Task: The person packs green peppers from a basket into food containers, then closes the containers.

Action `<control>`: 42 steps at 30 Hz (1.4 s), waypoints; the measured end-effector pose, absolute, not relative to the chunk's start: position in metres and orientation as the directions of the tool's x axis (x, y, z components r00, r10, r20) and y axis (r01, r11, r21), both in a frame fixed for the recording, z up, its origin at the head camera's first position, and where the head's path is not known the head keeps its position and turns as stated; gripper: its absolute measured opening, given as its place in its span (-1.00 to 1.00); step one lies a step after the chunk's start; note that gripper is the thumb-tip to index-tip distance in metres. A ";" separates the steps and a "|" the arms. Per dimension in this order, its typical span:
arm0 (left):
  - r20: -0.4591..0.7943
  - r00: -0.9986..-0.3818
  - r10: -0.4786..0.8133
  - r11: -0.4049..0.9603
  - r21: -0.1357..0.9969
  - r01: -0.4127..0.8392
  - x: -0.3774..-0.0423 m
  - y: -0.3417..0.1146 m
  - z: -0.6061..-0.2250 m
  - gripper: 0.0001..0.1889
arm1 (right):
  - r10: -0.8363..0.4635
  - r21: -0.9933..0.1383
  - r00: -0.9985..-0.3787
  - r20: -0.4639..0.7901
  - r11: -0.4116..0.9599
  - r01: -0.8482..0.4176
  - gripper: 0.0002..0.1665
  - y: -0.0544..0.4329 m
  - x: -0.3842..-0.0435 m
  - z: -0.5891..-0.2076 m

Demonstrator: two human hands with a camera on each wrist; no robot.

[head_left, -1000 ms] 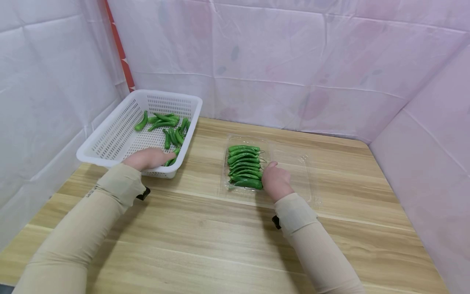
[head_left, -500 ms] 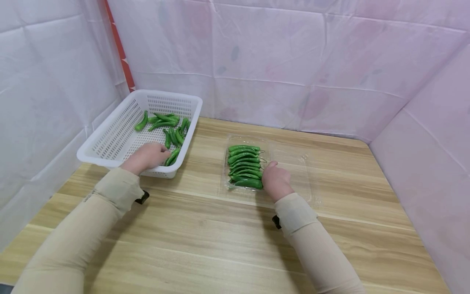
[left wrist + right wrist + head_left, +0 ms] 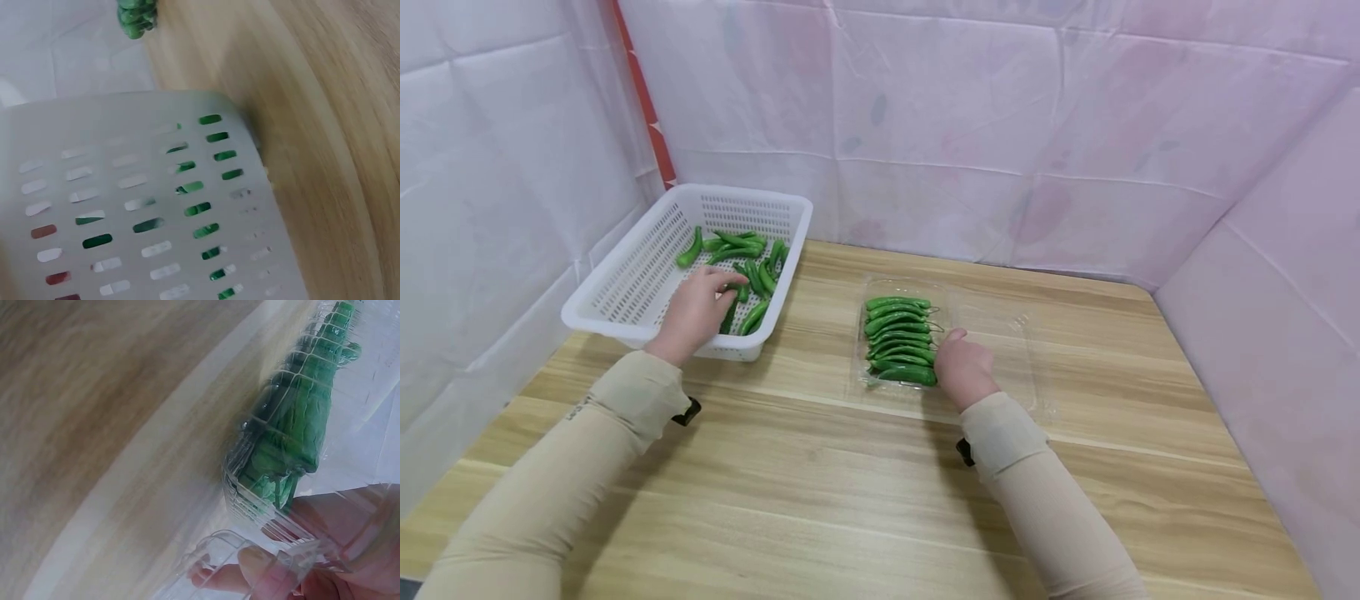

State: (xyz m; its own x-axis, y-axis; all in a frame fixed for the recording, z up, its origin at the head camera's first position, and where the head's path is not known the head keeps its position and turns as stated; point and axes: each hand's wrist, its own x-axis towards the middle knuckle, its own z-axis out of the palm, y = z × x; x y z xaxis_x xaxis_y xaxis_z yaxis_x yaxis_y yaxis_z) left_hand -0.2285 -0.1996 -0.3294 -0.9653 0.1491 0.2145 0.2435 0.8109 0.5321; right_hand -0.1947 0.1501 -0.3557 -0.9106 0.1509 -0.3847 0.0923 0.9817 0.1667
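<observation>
My left hand (image 3: 692,308) is inside the white perforated basket (image 3: 587,310), fingers curled and pinching a dark green chili pepper (image 3: 727,318) that hangs below the thumb. In the left wrist view the basket wall (image 3: 125,112) hides this hand. My right hand (image 3: 966,371) grips the hinge side of a clear plastic clamshell box; in the right wrist view its fingers (image 3: 225,578) show through the clear plastic (image 3: 228,540). A row of green chili peppers (image 3: 901,340) lies side by side in the box, stems toward the right hand.
Several loose green chili peppers (image 3: 733,248) lie in the basket, mostly toward its back and right side. The box's clear lid (image 3: 1011,350) lies folded open to the right on the wooden table (image 3: 820,475). Pale sheets (image 3: 940,150) enclose the back and sides.
My left hand has moved up and back inside the basket from its front right corner, and a chili pepper now shows under its fingers. The right hand has stayed at the box.
</observation>
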 end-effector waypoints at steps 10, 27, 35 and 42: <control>0.514 -0.851 0.107 0.775 0.494 0.395 -0.226 -0.195 -0.318 -0.71 | 0.141 0.168 -0.906 -0.398 0.983 0.079 -0.38 0.150 -0.192 -0.347; 0.542 -0.805 0.239 0.472 0.660 0.585 -0.191 -0.101 -0.298 -0.81 | 0.136 0.178 -0.913 -0.384 0.981 0.071 -0.40 0.150 -0.191 -0.348; 0.479 -0.787 0.388 0.577 0.540 0.613 -0.200 -0.049 -0.314 -0.83 | 0.129 0.189 -0.919 -0.373 0.980 0.061 -0.41 0.152 -0.191 -0.350; 0.286 -0.846 0.451 0.758 0.377 0.532 -0.223 -0.032 -0.347 -0.82 | 0.129 0.187 -0.926 -0.355 0.980 0.065 -0.41 0.151 -0.191 -0.351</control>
